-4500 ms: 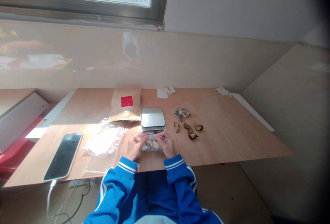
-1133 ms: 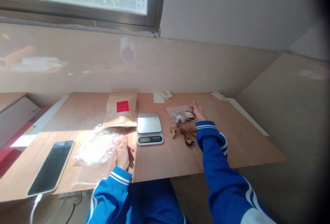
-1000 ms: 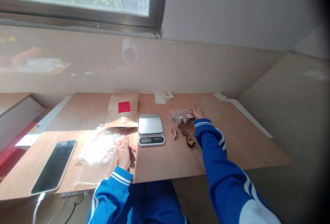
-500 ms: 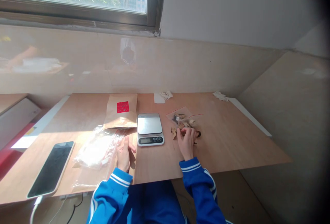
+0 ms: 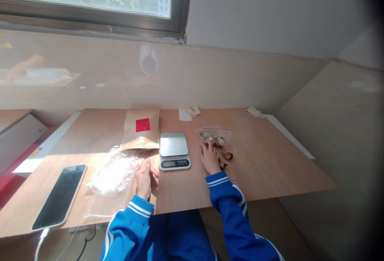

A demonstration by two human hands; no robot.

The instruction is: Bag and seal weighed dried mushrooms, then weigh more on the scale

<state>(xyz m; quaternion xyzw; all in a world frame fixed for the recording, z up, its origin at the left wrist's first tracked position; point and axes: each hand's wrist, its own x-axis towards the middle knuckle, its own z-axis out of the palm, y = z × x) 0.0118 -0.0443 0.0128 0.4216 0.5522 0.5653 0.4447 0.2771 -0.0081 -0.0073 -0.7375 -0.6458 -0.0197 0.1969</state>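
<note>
My right hand [image 5: 210,159] lies palm down with its fingers spread, its fingertips at the lower edge of a clear zip bag [image 5: 213,131]. Pale and dark dried pieces show in the bag; their exact kind is unclear. Beside the hand, a curled dried brown piece [image 5: 227,155] and a smaller dark piece [image 5: 223,165] lie on the table. What is under the palm is hidden. My left hand [image 5: 144,180] rests on its side, loosely open and holding nothing, against a pile of clear plastic bags [image 5: 112,177]. Between the hands stands a digital kitchen scale [image 5: 174,145] with a bare plate.
Behind the plastic bags lies a brown paper pouch [image 5: 140,137] with a red label. A phone [image 5: 60,197] on a white cable is at the left. Crumpled tissue [image 5: 193,111] lies at the table's back edge, another [image 5: 255,112] further right.
My right hand has shifted slightly left, and its fingers have gone from bunched over the dried pieces to spread. The zip bag lies flatter, and loose pieces are uncovered. My left hand is still.
</note>
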